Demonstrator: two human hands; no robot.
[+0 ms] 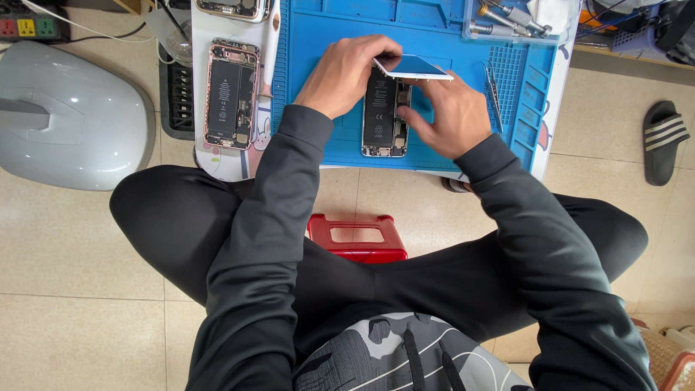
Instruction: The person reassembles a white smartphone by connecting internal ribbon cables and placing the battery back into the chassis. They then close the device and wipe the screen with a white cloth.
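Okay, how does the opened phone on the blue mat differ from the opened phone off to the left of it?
The phone on the blue mat is partly covered by both hands, its white screen panel lifted above it; the left phone lies untouched, with no screen over it and a pinkish frame. Both show dark batteries.

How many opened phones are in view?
3: one phone body on the blue mat under both hands, one opened phone left of the mat, one partly cut-off phone at the top edge.

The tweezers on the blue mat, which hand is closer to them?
Right. The right hand is just beside the tweezers; the left hand is across the opened phone, holding the screen.
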